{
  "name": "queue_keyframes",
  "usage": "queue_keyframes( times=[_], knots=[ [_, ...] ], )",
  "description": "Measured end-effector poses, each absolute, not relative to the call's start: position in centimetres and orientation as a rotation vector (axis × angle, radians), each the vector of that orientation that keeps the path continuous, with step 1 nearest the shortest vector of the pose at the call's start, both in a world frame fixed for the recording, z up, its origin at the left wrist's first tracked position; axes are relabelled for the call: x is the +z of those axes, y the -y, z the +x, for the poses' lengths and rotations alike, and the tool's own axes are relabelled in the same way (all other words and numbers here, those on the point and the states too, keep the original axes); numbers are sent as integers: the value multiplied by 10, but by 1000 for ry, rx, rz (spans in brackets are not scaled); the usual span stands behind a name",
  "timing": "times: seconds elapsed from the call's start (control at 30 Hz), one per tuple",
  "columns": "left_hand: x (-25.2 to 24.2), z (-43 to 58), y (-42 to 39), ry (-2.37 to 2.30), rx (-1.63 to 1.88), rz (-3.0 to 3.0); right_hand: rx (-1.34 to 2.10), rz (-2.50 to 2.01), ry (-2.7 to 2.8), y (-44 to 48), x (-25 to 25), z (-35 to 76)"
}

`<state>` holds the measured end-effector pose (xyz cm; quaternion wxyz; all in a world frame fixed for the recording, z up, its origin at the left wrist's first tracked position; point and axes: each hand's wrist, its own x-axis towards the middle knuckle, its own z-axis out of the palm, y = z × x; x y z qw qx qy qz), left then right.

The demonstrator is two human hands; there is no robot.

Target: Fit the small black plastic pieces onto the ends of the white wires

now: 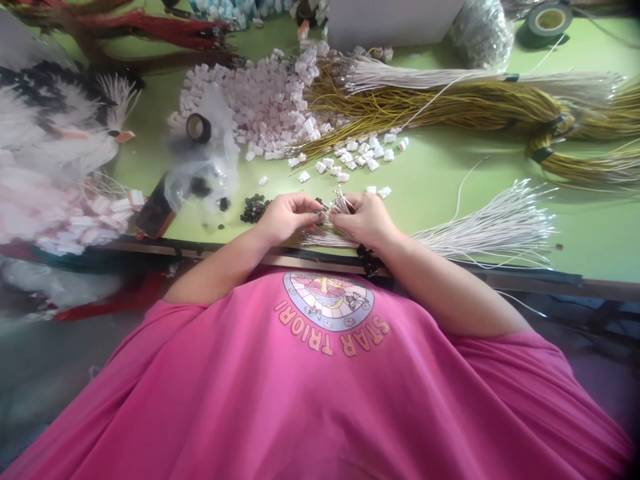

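Note:
My left hand (290, 217) is pinched at the table's near edge, with a small black piece (320, 205) at its fingertips. Close beside it, my right hand (367, 219) is closed round the tip ends of several white wires (341, 199). The fingertips of both hands nearly meet. More white wires (327, 238) lie under the hands, and a large bundle of white wires (493, 227) fans out to the right of my right wrist. A small pile of black pieces (254, 208) sits just left of my left hand.
White connectors (270, 100) are heaped beyond the hands. Yellow-green wire bundles (450, 107) stretch across the back right. A plastic bag (220, 133), a black tape roll (199, 127) and a dark box-like object (156, 207) are on the left. A green tape roll (547, 23) lies at the far right.

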<state>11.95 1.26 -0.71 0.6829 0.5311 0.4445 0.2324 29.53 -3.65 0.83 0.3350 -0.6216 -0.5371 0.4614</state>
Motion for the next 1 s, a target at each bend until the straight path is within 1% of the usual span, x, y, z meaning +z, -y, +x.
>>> queue_keyframes(
  times=[0.27,0.63,0.8,0.9,1.0],
  knots=[
    [-5,122,-9,-1023,559,1146,1121,-1641,1485,36,6,295],
    [-9,126,-5,-1080,529,1352,1094,-1597,1567,36,1,295],
    [-9,122,-6,-1028,512,1584,1128,-1586,1571,35,2,294],
    [1,111,-15,-1039,417,1837,1151,-1602,1500,34,5,296],
    [13,95,-29,-1161,314,2106,1242,-1611,1369,34,7,299]
  ],
)
